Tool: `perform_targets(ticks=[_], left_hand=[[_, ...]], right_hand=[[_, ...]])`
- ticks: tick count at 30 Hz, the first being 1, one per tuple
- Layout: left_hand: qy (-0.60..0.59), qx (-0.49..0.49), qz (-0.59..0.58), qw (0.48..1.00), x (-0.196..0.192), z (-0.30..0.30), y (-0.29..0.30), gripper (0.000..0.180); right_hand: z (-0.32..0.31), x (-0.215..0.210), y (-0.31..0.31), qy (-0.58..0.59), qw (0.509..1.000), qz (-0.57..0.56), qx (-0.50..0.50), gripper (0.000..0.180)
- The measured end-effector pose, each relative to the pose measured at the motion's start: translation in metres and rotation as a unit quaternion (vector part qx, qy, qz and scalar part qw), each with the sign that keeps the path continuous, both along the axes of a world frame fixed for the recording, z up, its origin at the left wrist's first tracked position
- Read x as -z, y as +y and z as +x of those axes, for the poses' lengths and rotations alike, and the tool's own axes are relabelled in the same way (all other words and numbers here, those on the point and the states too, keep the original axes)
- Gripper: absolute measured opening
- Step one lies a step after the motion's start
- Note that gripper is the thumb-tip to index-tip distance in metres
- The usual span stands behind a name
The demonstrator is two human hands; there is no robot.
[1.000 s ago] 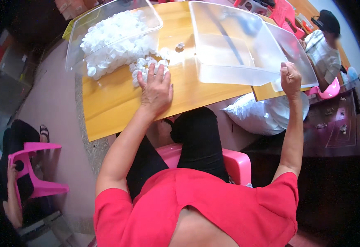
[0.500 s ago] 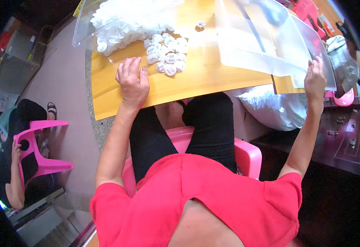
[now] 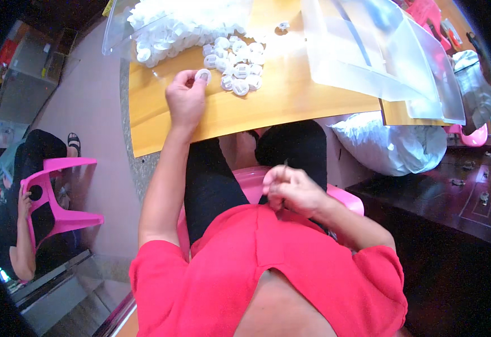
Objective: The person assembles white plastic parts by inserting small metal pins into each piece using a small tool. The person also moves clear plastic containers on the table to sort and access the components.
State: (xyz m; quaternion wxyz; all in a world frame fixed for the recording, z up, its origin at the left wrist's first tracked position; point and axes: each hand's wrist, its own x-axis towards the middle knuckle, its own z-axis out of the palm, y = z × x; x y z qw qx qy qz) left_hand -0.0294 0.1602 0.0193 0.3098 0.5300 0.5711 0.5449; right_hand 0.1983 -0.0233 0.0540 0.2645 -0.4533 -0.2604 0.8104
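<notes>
Over the front left part of the yellow table (image 3: 290,106), my left hand (image 3: 186,100) pinches one small round white plastic piece (image 3: 202,75) between thumb and finger. Just right of it lies a loose group of similar round white pieces (image 3: 240,71). Behind them a large heap of white pieces (image 3: 172,25) fills a clear plastic bin (image 3: 113,42). My right hand (image 3: 294,190) is above my lap, short of the table edge. Its fingers are curled together and slightly blurred; what they hold, if anything, cannot be made out.
A translucent plastic bin (image 3: 363,78) stands at the table's right side. Below lies a stuffed white bag (image 3: 388,143). On the left a person sits on a pink chair (image 3: 51,196); another person's pale garment (image 3: 473,81) shows far right. One small piece (image 3: 283,26) lies apart.
My right hand has left the translucent bin's edge and come in over my lap. My left hand, earlier resting on the table without a piece, now pinches a white piece.
</notes>
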Motion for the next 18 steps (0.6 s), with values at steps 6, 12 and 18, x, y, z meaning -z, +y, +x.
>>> perform_targets(ticks=[6,12,18], left_hand=[[-0.337,0.159,-0.144,0.917,-0.031,-0.014,-0.078,0.013],[-0.363,0.247,-0.231,0.868,-0.045,-0.01,-0.148,0.014],[-0.339,0.22,-0.19,0.895,-0.042,0.005,-0.178,0.031]], right_hand=[[-0.013,0.027,-0.024,0.021,0.999,0.033,0.002,0.012],[-0.032,-0.017,0.014,-0.134,0.943,0.302,0.021,0.018],[-0.051,-0.02,0.021,-0.111,0.953,0.281,0.027,0.017]])
